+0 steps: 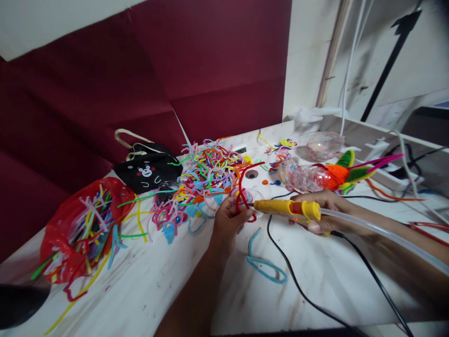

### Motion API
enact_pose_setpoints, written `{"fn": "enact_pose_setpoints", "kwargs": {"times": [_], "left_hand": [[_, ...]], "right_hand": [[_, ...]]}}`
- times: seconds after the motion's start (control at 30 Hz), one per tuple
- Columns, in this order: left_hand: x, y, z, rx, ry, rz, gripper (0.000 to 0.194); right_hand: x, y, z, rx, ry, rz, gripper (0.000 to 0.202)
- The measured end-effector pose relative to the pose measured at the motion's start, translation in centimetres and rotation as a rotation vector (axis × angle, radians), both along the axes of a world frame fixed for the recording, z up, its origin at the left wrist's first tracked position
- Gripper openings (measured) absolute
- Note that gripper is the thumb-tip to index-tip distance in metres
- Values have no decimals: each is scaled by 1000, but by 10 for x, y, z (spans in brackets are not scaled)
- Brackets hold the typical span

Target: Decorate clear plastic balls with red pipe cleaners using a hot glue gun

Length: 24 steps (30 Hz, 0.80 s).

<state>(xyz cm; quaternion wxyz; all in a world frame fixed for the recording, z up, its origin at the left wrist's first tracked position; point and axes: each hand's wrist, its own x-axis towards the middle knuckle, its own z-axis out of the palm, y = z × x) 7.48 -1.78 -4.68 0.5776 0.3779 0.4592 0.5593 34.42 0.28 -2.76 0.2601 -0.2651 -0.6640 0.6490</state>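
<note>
White tbl (140,290): L hand (228,218) pinching red pipe cleaner (241,191), R hand (330,200) gripping glue gun (275,206).

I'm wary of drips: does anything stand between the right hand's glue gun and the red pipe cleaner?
Nothing visible does: the glue gun in the right hand points at the red pipe cleaner in the left hand.

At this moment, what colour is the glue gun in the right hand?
The glue gun is mostly yellow; the head view shows it best.
</note>
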Motion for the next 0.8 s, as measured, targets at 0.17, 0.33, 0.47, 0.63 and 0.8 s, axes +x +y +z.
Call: {"fn": "enact_pose_setpoints", "kwargs": {"times": [0.17, 0.33, 0.47, 0.63, 0.8], "left_hand": [[0, 0, 0, -3, -4, 2, 60], [0, 0, 0, 9, -6, 5, 58], [0, 0, 0, 16, -7, -1, 59], [0, -1, 1, 21, -1, -15, 59], [0, -1, 2, 22, 15, -28, 58]], "right_hand": [[1, 0, -2, 13, 2, 7, 51], [1, -1, -1, -3, 4, 9, 51], [0, -3, 1, -39, -3, -71, 50], [-3, -7, 8, -47, 29, -127, 49], [-4, -8, 9, -37, 50, -136, 48]]}}
